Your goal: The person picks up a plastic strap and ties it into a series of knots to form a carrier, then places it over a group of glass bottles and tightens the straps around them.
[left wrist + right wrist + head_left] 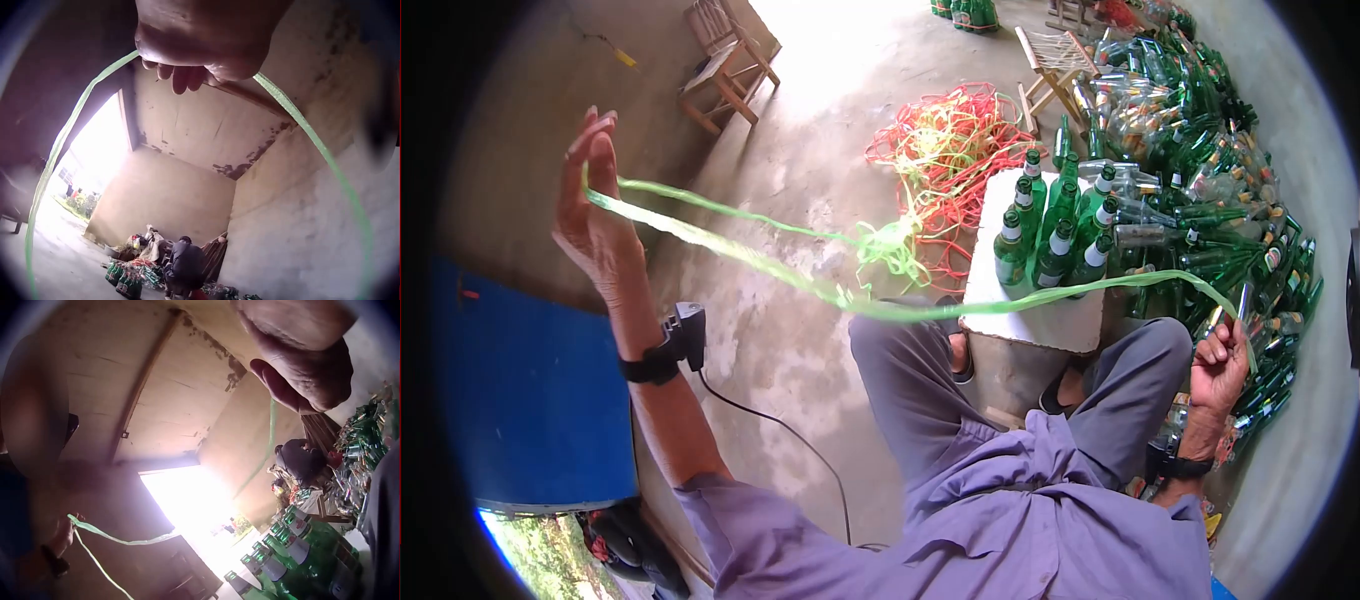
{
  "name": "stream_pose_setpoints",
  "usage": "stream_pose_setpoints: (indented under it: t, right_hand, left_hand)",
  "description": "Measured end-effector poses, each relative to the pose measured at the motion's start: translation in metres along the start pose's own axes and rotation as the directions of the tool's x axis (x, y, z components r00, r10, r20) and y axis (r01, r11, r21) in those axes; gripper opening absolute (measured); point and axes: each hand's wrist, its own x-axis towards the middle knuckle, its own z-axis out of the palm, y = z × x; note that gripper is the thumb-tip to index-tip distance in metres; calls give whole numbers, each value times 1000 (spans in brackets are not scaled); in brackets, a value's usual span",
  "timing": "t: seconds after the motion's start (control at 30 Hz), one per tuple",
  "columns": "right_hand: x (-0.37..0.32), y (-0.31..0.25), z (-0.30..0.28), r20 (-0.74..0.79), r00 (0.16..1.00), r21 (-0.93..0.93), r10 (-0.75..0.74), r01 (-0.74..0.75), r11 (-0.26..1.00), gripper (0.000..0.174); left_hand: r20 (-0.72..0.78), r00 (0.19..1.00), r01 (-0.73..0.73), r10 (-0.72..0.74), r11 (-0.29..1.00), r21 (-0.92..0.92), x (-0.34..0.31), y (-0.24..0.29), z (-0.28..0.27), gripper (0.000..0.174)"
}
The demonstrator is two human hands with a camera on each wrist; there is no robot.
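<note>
Upper left, the left hand [595,215] stands with fingers straight, the green string [880,308] looped over it. Lower right, the right hand [1220,365] pinches the string's other end. It looks like a length is being stretched out above the bottles [1055,235] at centre. The next move calls for a firm pinch.

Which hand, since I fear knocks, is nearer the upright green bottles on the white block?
Right. The right hand pinches the green strip just right of the bottles; the left hand is raised far to their left.
</note>
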Motion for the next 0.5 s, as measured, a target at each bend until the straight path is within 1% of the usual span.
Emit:
stream_pose_setpoints:
  t: [0.03, 0.1, 0.13, 0.17, 0.2, 0.27, 0.3, 0.33, 0.37, 0.4, 0.43, 0.47, 0.5]
  right_hand:
    - [-4, 9, 12, 9, 999, -4, 32, -32, 999, 25]
    - [-12, 29, 31, 77, 993, 0, 88, -89, 996, 24]
    - [-16, 38, 41, 100, 988, -7, 114, -114, 993, 24]
    - [-16, 46, 38, 182, 971, -32, 154, -150, 988, 25]
    - [-24, 57, 48, 156, 971, -3, 181, -182, 983, 26]
    - [-44, 76, 74, 199, 954, -132, 223, -200, 971, 26]
    - [-53, 84, 83, 232, 932, -146, 278, -250, 957, 27]
    - [-61, 93, 89, 265, 905, -163, 334, -300, 940, 27]
    - [-68, 100, 96, 262, 906, -163, 332, -297, 941, 27]
    - [-76, 107, 102, 299, 868, -225, 395, -338, 914, 26]
    - [-81, 112, 105, 333, 823, -287, 460, -376, 881, 26]
    - [-85, 118, 103, 337, 821, -287, 460, -376, 881, 26]
    - [-90, 125, 98, 294, 792, -272, 535, -468, 841, 25]
  left_hand:
    - [1, 1000, 1, -1, 1000, 5, 5, 14, 4, 22]
    - [139, 989, 89, -59, 970, -225, 9, 35, 14, 18]
    - [135, 989, 88, -58, 971, -223, 4, 41, 21, 18]
    - [231, 971, 152, -58, 898, -412, -4, 46, 29, 16]
    - [323, 946, 228, -36, 784, -577, -13, 52, 40, 15]
    - [473, 879, 363, -65, 734, -574, -46, 80, 65, 15]
    - [530, 846, 345, -65, 824, -449, -70, 94, 78, 21]
    - [659, 751, 401, -26, 812, -425, -94, 97, 87, 28]
    - [685, 726, 362, 66, 810, -461, -116, 109, 103, 26]
    - [776, 618, 305, 125, 872, -383, -134, 117, 113, 25]
    - [762, 627, 338, 162, 824, -454, -163, 123, 130, 22]
    - [765, 598, 233, 240, 861, -452, -191, 127, 142, 19]
    - [785, 565, 181, 253, 891, -417, -211, 137, 149, 16]
